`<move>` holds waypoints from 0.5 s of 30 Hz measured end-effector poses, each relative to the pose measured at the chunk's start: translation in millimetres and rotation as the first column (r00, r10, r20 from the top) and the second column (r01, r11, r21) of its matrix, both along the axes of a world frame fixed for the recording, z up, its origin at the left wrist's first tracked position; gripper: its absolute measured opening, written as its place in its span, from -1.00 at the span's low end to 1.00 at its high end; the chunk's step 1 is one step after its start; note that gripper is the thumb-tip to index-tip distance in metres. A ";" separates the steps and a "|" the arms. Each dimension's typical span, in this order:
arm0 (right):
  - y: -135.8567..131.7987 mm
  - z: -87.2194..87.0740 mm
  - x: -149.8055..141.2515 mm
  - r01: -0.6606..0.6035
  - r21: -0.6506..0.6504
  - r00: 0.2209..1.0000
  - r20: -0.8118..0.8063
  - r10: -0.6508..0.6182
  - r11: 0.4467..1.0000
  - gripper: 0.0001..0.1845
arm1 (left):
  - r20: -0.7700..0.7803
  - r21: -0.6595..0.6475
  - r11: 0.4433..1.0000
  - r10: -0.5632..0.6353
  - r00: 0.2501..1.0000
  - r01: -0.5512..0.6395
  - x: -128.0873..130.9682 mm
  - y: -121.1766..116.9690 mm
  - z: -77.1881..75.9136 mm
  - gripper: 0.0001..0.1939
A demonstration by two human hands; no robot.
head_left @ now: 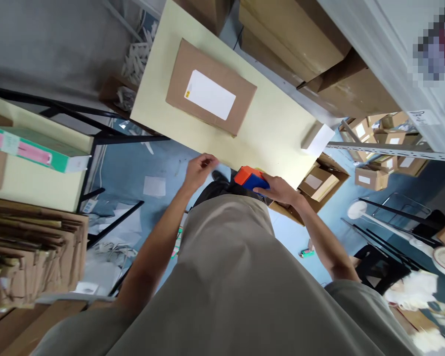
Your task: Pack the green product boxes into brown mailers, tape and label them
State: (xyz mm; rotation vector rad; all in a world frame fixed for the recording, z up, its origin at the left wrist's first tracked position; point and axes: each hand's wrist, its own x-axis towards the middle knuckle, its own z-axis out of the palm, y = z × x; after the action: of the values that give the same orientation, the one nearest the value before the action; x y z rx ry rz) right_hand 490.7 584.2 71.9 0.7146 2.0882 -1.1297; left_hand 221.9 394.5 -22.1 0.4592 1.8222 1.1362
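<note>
My right hand (pixel 280 189) is wrapped round an orange-and-blue block-shaped tool (pixel 250 177), which looks like a tape dispenser, near the front edge of the pale yellow table (pixel 282 118). Off to its left, my left hand (pixel 200 170) is held at the same edge with its fingers curled and the tips together. Whatever may be between them is too small to make out. Beyond both hands a closed cardboard box (pixel 176 74) lies flat on the table, a white label (pixel 210 95) on its top. Neither hand touches the box.
A small white box (pixel 316 137) stands at the table's right end. Below it is an open carton (pixel 332 168) with boxes inside. Large cartons (pixel 292 34) line the far side. Flattened cardboard (pixel 37 257) is stacked at left, near a green-and-pink box (pixel 37 148).
</note>
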 end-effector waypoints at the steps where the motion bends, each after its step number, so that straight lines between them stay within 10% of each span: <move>1: 7.2 -2.7 0.6 -0.010 0.037 1.000 0.024 0.010 0.999 -0.48 | -0.014 -0.011 0.999 0.036 0.999 -0.036 -6.9 5.2 -5.9 -0.72; 15: 21.7 -114.6 -25.9 -0.013 0.459 0.995 -0.084 0.057 0.888 -0.30 | -0.045 -0.025 0.971 0.238 0.970 -0.239 -31.6 53.4 -70.1 -0.87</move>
State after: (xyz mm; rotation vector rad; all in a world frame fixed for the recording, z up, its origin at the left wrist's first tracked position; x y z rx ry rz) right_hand 464.8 606.0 -42.6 0.8463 2.4736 -0.6570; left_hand 190.3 447.8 -92.2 0.2520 1.9673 1.2665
